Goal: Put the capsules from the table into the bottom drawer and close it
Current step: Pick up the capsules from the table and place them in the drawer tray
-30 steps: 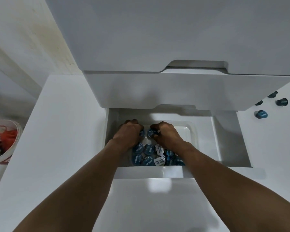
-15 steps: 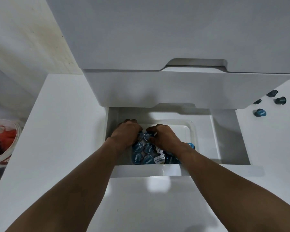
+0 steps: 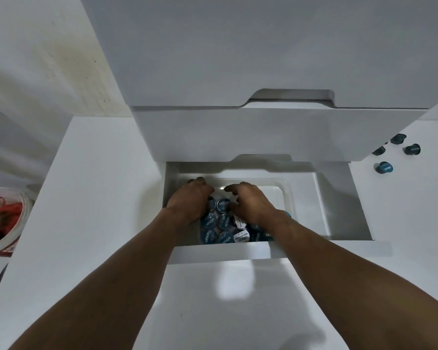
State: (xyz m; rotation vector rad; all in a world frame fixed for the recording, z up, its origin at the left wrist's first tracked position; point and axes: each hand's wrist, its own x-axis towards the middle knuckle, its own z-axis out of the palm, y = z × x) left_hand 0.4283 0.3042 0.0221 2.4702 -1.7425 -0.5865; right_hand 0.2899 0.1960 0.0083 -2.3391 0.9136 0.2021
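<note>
Bottom drawer (image 3: 339, 198) stands open. Both hands are down inside it, palms down over the packed capsules (image 3: 214, 224) in a clear tray (image 3: 287, 189). Left hand (image 3: 191, 202) and right hand (image 3: 250, 207) have their fingers curled. Whether either grips a capsule cannot be told from this angle. Several loose capsules (image 3: 384, 168) lie on the surface (image 3: 402, 223), well off to the right of the drawer and nearer the right hand.
</note>
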